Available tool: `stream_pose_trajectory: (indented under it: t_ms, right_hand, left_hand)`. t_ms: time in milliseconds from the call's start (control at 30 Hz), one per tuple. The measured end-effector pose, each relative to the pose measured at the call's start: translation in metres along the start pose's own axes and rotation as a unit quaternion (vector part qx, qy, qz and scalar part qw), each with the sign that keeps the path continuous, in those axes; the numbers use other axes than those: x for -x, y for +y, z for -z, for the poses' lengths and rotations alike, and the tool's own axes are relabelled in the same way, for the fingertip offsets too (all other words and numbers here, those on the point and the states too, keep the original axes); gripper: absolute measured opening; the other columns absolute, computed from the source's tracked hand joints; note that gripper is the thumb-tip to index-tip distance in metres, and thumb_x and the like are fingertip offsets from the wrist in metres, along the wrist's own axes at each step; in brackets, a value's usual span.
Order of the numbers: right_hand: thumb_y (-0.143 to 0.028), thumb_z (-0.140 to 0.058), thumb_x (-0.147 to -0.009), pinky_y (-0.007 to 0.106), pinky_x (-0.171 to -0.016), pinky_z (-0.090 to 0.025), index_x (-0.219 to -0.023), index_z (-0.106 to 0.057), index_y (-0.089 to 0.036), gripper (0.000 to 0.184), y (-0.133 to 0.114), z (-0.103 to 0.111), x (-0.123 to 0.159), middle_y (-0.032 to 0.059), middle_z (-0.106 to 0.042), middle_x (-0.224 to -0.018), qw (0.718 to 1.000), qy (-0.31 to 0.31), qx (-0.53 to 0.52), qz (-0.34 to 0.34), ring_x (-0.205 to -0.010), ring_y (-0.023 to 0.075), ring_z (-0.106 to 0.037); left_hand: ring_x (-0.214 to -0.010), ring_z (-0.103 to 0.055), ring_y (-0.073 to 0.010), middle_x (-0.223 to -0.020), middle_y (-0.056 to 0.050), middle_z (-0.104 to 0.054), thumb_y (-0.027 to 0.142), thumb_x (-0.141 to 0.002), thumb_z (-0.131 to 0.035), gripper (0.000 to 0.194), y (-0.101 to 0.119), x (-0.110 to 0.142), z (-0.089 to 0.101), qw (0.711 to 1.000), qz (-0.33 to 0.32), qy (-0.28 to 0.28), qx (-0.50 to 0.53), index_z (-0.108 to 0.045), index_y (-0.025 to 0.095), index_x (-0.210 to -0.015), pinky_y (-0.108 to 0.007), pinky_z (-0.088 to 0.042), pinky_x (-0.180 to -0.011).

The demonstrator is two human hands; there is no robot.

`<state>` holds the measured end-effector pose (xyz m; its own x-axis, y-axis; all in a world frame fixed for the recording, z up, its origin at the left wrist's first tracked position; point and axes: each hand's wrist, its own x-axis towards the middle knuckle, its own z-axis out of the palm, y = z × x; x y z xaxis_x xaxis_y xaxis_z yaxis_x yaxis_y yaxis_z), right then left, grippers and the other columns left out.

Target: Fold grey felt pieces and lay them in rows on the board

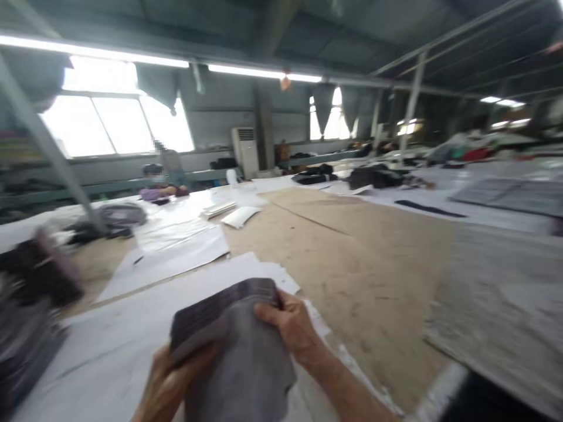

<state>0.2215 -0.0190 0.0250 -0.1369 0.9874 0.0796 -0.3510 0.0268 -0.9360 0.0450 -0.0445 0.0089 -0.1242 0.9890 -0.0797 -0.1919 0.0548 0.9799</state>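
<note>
A grey fabric piece [246, 346] with a darker band along its top edge is held up in front of me, above white paper sheets [118, 328]. My left hand [173, 375] grips its left side, closed, with the thumb lying over the cloth. At the upper right corner, my right hand [290, 322] pinches the piece between thumb and fingers. The fingers behind the cloth are hidden. What garment part it is, I cannot tell.
Stacked dark fabric [30, 346] stands at the left. Brown board [352, 281] covers the table's middle, with a grey sheet [505, 305] at right. Black cloth piles [373, 176] lie farther back. A metal post [57, 146] rises at left; another person [160, 181] is beyond.
</note>
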Motion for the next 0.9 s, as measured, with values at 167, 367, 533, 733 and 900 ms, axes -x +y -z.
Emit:
stream_pose_trajectory:
  t_ms: [167, 367, 533, 733, 900]
  right_hand:
    - [-0.027, -0.078, -0.055, 0.026, -0.092, -0.038, -0.081, -0.070, -0.024, 0.027, 0.002, 0.005, -0.001, -0.0023, -0.067, -0.089, 0.995, 0.021, 0.079, 0.052, -0.097, 0.0202, -0.055]
    - [-0.040, -0.067, -0.068, 0.035, -0.064, -0.051, -0.090, -0.066, -0.014, 0.034, 0.004, 0.004, -0.001, 0.0065, -0.068, -0.078, 0.992, -0.017, 0.101, -0.068, -0.071, 0.0245, -0.063]
    - [-0.027, -0.073, -0.061, 0.031, -0.064, -0.051, -0.095, -0.064, -0.017, 0.036, 0.011, 0.002, -0.001, 0.0028, -0.069, -0.082, 0.992, -0.018, 0.087, -0.084, -0.073, 0.0216, -0.063]
    - [-0.023, -0.076, -0.055, 0.024, -0.060, -0.047, -0.085, -0.065, -0.020, 0.032, 0.016, 0.004, -0.003, -0.0042, -0.068, -0.076, 0.997, 0.029, 0.058, -0.041, -0.067, 0.0145, -0.059]
    - [-0.018, -0.077, -0.049, 0.031, -0.062, -0.050, -0.093, -0.063, -0.020, 0.046, 0.009, 0.006, -0.005, -0.0007, -0.069, -0.080, 0.997, -0.008, 0.010, -0.080, -0.066, 0.0188, -0.062]
  left_hand:
    - [-0.068, -0.064, -0.0277, -0.073, -0.009, -0.069, 0.036, -0.063, -0.068, 0.040, 0.003, -0.003, 0.017, 0.989, 0.089, -0.096, 0.075, -0.066, 0.010, -0.093, -0.039, -0.051, -0.064]
    - [-0.049, -0.049, -0.0072, -0.050, 0.003, -0.057, 0.025, -0.054, -0.079, 0.023, 0.005, -0.007, 0.019, 1.000, 0.001, -0.019, 0.014, -0.061, 0.011, -0.054, -0.015, -0.038, -0.046]
    - [-0.051, -0.051, -0.0086, -0.055, 0.002, -0.059, 0.027, -0.054, -0.079, 0.024, 0.002, -0.012, 0.022, 1.000, 0.006, -0.001, 0.027, -0.063, 0.011, -0.061, -0.017, -0.041, -0.048]
    - [-0.068, -0.064, -0.0243, -0.078, -0.010, -0.069, 0.030, -0.057, -0.075, 0.037, -0.004, -0.009, 0.013, 0.993, 0.071, -0.032, 0.093, -0.063, 0.011, -0.087, -0.039, -0.053, -0.066]
    - [-0.061, -0.064, -0.0236, -0.071, -0.010, -0.070, 0.017, -0.049, -0.077, 0.032, -0.005, -0.007, 0.011, 0.992, 0.056, -0.059, 0.093, -0.063, 0.009, -0.076, -0.036, -0.053, -0.061]
